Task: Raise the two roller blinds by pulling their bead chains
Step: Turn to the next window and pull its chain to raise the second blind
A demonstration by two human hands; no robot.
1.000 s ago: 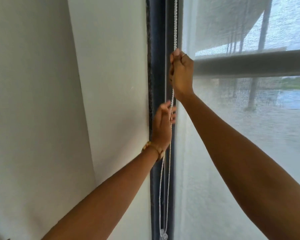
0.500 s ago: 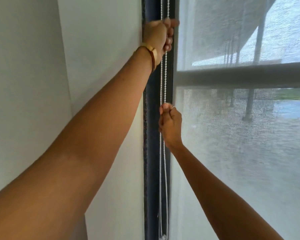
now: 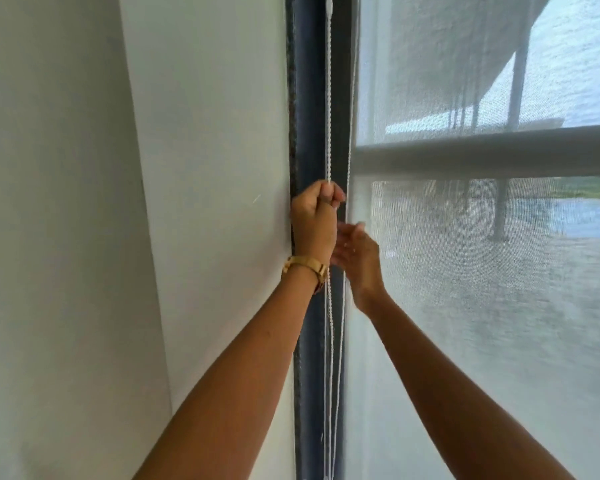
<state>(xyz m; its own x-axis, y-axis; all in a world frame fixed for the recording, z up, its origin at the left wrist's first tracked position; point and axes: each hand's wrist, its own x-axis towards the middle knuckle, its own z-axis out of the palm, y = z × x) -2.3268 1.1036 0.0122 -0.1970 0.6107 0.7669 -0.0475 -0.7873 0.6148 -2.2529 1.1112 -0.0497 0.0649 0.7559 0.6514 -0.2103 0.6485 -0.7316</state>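
Note:
A white bead chain hangs in a loop along the dark window frame. My left hand, with a gold watch at the wrist, is closed in a fist on the left strand of the chain at mid height. My right hand is just below and to the right of it, fingers spread, holding nothing, next to the right strand. A sheer grey roller blind covers the window on the right. Its top roller is out of view.
A plain white wall fills the left side, with a corner line running down it. Behind the blind a horizontal window bar crosses at mid height, with a building and water outside.
My left hand, high on the chain half a second ago, has pulled down to mid height. My right hand has let go of the chain and opened.

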